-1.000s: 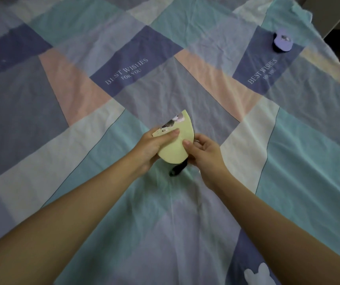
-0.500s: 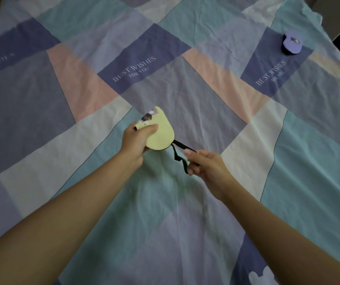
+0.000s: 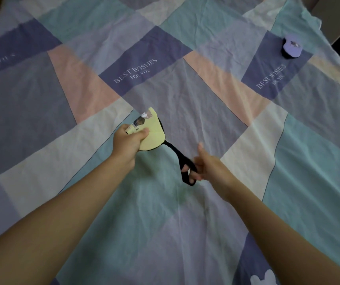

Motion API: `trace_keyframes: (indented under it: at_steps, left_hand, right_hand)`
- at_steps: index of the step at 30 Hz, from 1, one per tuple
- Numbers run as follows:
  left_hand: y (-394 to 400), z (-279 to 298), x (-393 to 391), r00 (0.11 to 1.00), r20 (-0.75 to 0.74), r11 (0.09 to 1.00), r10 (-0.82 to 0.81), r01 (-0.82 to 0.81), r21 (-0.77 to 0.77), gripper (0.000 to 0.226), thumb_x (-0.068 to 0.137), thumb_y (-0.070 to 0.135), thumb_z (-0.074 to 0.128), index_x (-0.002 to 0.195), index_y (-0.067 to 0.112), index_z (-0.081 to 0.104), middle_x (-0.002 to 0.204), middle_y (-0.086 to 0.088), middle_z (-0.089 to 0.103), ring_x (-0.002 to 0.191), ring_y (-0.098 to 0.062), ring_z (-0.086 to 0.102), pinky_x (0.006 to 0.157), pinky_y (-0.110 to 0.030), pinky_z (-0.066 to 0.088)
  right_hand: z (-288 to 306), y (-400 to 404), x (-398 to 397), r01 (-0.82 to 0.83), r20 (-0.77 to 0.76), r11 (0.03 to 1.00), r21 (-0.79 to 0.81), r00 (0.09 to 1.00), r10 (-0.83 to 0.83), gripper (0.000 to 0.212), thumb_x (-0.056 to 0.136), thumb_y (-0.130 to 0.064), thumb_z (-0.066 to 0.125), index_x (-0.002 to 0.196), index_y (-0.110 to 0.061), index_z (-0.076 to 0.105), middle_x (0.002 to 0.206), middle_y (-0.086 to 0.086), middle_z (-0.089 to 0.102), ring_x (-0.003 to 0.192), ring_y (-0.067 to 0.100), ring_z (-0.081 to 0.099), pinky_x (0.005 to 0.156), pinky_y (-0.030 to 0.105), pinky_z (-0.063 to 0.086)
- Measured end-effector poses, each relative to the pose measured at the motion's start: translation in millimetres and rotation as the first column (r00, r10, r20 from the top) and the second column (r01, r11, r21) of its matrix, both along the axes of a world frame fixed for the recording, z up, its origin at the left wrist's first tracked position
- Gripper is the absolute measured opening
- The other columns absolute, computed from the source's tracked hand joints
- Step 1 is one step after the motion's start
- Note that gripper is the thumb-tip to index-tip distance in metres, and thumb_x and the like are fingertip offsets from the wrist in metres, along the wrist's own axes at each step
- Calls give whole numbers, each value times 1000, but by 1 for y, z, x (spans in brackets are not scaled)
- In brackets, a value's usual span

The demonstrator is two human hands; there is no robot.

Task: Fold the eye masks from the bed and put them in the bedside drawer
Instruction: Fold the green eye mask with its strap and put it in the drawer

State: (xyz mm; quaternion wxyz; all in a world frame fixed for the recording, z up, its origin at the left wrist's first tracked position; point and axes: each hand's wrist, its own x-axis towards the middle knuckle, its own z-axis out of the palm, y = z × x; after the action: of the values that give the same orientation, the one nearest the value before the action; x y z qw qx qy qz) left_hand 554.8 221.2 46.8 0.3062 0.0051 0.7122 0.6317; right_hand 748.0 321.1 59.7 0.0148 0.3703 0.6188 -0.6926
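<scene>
A yellow eye mask [image 3: 151,134], folded in half, is pinched at its left edge by my left hand [image 3: 128,140] just above the bed. Its black elastic strap [image 3: 180,159] runs down to the right and loops around the fingers of my right hand [image 3: 208,164], which pulls it taut. A purple eye mask [image 3: 292,46], folded, lies on a dark blue patch of the bedspread at the far right.
The patchwork bedspread [image 3: 206,95] in teal, lilac, pink and white covers the whole bed. Its right edge [image 3: 319,23] drops off near pale furniture [image 3: 337,15] at the top right corner. No drawer is in view.
My right hand let go of the mask's body, took the black strap and drew it out to the right. My left hand moved the folded mask to the left.
</scene>
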Motion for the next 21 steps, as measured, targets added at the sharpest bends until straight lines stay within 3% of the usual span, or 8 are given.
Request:
trace_keyframes:
  at_steps: [1,3,5,7,10,13,18,21]
  left_hand:
    - [-1,-2,0,1000,-24,1000,9,-9,-24,23,80,7,72,78,20,52,79,2,60,76,-18,59,76,-34,52]
    - [-4,-7,1,998,-52,997,-27,23,-74,25,80,9,73,76,20,50,77,1,58,77,-20,57,75,-36,50]
    - [-7,-11,4,994,-61,991,-93,86,-103,29,79,10,74,72,19,47,74,0,55,74,-20,54,69,-34,47]
    - [-9,-14,7,989,-48,986,-140,134,-103,30,78,10,75,71,18,47,73,-1,55,71,-20,54,65,-32,46]
    - [-9,-12,11,983,15,981,-185,185,-54,26,78,10,76,75,18,51,76,-1,60,70,-17,59,62,-29,50]
    - [-8,-7,15,952,98,957,-289,290,11,24,75,12,78,84,16,56,81,0,67,70,-14,65,59,-24,54]
    - [-7,-4,28,937,148,948,-316,309,74,47,71,14,81,113,7,61,103,-11,72,90,-26,69,77,-36,56]
    - [-7,-4,38,974,88,978,-208,208,8,52,70,27,83,113,13,56,102,-4,70,87,-19,69,63,-26,55]
  right_hand:
    - [3,0,-1,120,-132,965,-232,979,-153,68,94,-58,28,65,-12,68,47,-1,48,56,19,55,76,28,47]
    - [8,1,-4,251,-288,749,-613,812,-508,47,92,-40,40,64,-13,66,57,2,57,62,20,61,89,39,47]
    - [9,3,-7,301,-299,607,-735,660,-689,32,89,-23,42,82,-12,71,86,5,72,76,17,68,97,42,45]
    - [7,2,-13,384,-259,581,-718,627,-734,32,92,-9,37,105,-12,66,111,6,71,82,15,71,92,37,50]
    - [0,-7,-18,552,-168,659,-510,688,-706,25,95,-2,46,107,-17,62,117,0,67,77,14,73,78,30,55]
    - [-7,-14,-17,526,-144,798,-295,801,-581,25,87,-3,62,108,-16,66,105,-3,68,75,14,73,75,28,58]
    - [-5,-28,-23,372,-146,903,-214,902,-406,26,84,-16,68,110,-14,69,84,2,71,65,13,69,65,24,56]
    - [-3,-37,-26,364,-154,917,-160,909,-388,17,90,-24,62,100,-13,71,72,2,68,58,14,65,63,24,55]
